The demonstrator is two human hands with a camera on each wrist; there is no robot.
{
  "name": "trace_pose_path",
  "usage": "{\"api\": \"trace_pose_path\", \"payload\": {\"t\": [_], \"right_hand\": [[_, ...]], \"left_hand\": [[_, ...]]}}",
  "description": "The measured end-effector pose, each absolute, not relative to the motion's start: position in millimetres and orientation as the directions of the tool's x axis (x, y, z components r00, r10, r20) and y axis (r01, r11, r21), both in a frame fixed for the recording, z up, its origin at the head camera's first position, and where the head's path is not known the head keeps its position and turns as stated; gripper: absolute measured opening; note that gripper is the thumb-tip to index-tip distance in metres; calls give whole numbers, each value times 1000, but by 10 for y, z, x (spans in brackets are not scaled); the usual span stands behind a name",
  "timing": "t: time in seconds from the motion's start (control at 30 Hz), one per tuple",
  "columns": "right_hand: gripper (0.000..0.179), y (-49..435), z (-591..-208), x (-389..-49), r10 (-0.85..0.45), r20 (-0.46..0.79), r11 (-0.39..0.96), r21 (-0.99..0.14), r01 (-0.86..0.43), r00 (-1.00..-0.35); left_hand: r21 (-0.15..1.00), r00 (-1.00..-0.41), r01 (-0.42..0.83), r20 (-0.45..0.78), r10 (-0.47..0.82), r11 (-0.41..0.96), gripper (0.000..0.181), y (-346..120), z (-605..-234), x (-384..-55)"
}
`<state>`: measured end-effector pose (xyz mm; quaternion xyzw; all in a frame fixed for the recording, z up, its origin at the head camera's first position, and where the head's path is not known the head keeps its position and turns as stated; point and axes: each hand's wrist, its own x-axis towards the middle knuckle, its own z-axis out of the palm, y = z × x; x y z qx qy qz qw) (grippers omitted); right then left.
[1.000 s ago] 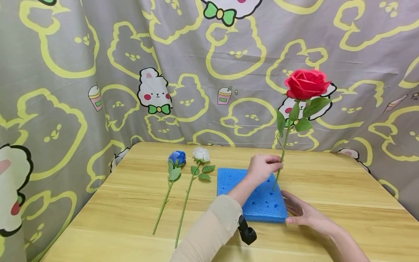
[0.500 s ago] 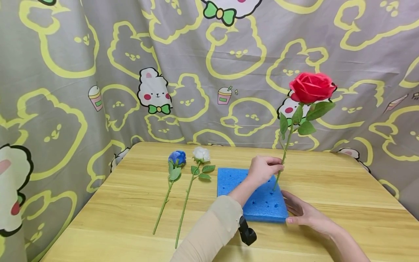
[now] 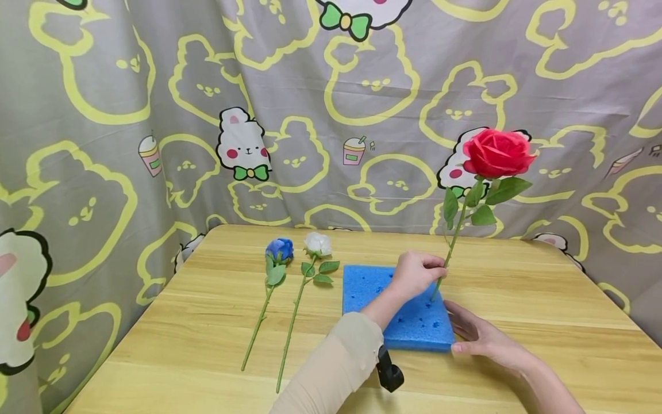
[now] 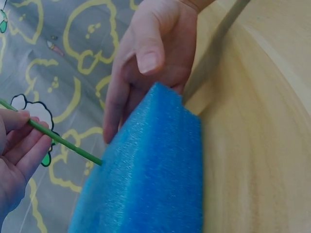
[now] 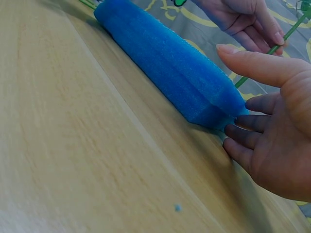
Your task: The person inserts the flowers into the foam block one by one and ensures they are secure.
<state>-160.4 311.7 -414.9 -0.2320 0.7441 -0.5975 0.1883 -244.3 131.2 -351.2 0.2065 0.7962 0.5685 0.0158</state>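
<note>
A red rose (image 3: 499,153) stands tilted a little to the right, its stem end in the blue foam block (image 3: 421,323) near the right side. My left hand (image 3: 416,273) pinches the lower green stem (image 4: 65,142) between thumb and fingers, a short way above the foam. At the block's right edge rests my right hand (image 3: 485,339), thumb near the front corner. Its fingers (image 5: 251,138) are extended and loosely bent, with the tips right at the foam's side in the right wrist view. Several small holes dot the foam's top.
Left of the block, a blue rose (image 3: 279,250) and a white rose (image 3: 318,245) lie on the wooden table (image 3: 181,339), stems toward the front. A patterned curtain (image 3: 289,190) hangs behind the table. A tiny blue crumb (image 5: 177,208) lies on the wood.
The red rose has sunk lower and its bloom has shifted to the right. My left hand has come down slightly with the stem. My right hand and the foam block have stayed put.
</note>
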Motion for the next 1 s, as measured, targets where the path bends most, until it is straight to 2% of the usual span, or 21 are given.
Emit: {"api": "trace_pose_path", "payload": {"t": [0.43,0.7,1.0], "right_hand": [[79,3118,-4158,-1605,-571,7,168,-978,-125,-821],[79,3121,-4153,-1605,-569,-14,179,-978,-108,-822],[79,3118,-4149,-1600,-569,-4,177,-977,-118,-823]], "left_hand": [[916,-920,298,200,338,267,12,1298,-3541,-2436],[888,-911,337,223,348,312,10,1291,-3544,-2424],[899,-902,345,237,361,270,12,1275,-3557,-2430]]}}
